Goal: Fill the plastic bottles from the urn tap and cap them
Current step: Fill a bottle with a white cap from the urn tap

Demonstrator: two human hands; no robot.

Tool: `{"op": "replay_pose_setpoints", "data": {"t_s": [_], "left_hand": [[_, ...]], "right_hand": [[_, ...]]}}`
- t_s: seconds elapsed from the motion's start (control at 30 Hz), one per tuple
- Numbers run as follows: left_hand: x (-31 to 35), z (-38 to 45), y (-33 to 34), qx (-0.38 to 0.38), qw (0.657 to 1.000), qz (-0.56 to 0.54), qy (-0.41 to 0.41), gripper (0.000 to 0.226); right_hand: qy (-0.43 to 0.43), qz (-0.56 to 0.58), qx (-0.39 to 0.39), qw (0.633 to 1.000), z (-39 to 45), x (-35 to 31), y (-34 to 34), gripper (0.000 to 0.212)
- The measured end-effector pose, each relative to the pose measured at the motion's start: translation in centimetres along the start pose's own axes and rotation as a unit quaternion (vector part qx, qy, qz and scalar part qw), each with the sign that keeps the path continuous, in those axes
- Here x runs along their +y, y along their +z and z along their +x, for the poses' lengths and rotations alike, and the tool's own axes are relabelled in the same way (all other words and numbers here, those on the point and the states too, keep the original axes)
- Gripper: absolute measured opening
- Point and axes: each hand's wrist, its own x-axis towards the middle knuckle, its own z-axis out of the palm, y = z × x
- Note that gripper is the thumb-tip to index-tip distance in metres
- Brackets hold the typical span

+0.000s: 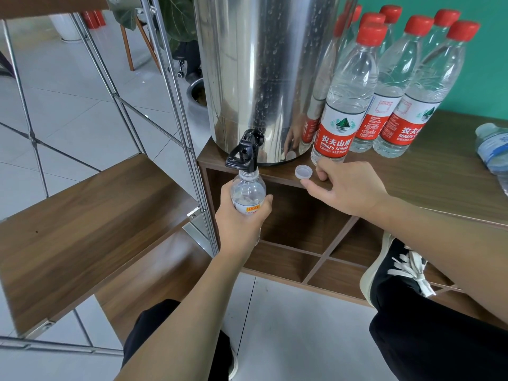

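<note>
Nearest to us, our left hand (242,215) wraps its fingers and thumb around an uncapped clear bottle (248,192), holding it upright with its open mouth right under the black tap (243,155) of the steel urn (264,75). The bottle's label shows only a yellow strip with red characters too small for us to read.

At about 3 o'clock from that bottle, our right hand (349,188) rests on the front edge of the wooden tabletop (439,182) with fingers loosely spread, gripping nothing. A single white cap (303,171) lies open side up on the tabletop just beside the index fingertip, at 10 o'clock from the hand; whether they touch we cannot tell.

Farther back, at 12 o'clock from the right hand, stands a cluster of capped bottles (349,105) with red caps and red-and-white labels reading "NONGFU SPRING" under Chinese characters, the nearest also marked 550ml. We count six red caps directly, apart from their reflections in the urn. At the right edge, around 3 o'clock, one more bottle with a blue label (493,149) lies on its side, its print unreadable.
</note>
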Motion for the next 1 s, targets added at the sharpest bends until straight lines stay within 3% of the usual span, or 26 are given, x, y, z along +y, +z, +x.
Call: {"op": "replay_pose_setpoints", "data": {"t_s": [1.0], "left_hand": [[0.01, -0.07, -0.05, -0.003, 1.000, -0.001, -0.004, 0.067]], "right_hand": [[0.003, 0.008, 0.000, 1.000, -0.04, -0.06, 0.06, 0.045]]}}
